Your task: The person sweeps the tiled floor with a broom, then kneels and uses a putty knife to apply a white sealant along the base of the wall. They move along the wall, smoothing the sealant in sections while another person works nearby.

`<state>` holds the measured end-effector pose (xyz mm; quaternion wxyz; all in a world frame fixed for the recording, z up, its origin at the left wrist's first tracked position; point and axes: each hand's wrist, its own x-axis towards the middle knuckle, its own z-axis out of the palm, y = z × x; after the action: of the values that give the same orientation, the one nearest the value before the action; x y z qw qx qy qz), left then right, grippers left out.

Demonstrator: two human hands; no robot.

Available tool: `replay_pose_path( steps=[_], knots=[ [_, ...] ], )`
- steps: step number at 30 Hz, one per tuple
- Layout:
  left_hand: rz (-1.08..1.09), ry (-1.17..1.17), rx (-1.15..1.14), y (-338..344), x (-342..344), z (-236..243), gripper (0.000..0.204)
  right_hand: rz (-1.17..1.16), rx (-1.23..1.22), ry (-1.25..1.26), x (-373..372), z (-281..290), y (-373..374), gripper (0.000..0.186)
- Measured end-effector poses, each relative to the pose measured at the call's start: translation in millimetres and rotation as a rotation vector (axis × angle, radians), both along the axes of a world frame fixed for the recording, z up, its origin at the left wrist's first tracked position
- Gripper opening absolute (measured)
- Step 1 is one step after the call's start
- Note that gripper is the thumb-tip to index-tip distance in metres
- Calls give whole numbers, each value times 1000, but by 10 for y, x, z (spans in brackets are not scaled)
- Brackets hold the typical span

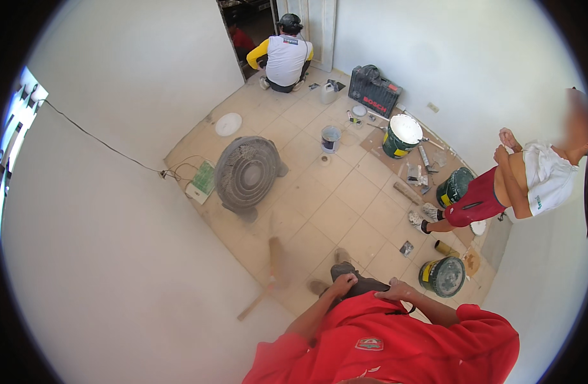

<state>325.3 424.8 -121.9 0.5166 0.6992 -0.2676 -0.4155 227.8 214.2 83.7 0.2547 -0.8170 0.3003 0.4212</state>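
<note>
My left hand is closed at the waist of my dark trousers, its fingers curled on the cloth. Beside it, my right hand is closed too, its fingertips pinching at the trousers' top, by the hem of my red shirt. The cloth in the fingers is partly hidden. No tool shows in either hand. My shoes stand on the tiles just beyond.
Paint buckets stand right, near a co-worker. Another person crouches by the doorway. A big grey fan stands left of the middle. A tool case leans by the wall. A wooden-handled tool lies left of my feet.
</note>
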Motion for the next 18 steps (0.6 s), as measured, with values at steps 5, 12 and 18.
replay_pose_path(
  steps=[5, 12, 18],
  knots=[
    [-8, 48, 12, -17, 48, -218, 25, -521, 408, 0, -158, -288, -339, 49],
    [3, -118, 106, -115, 139, 25, 26, 140, 329, -373, -782, -1494, -861, 16],
    [-143, -168, 45, -9, 190, 487, 37, -524, 496, 92, -737, -821, -881, 20]
  ],
)
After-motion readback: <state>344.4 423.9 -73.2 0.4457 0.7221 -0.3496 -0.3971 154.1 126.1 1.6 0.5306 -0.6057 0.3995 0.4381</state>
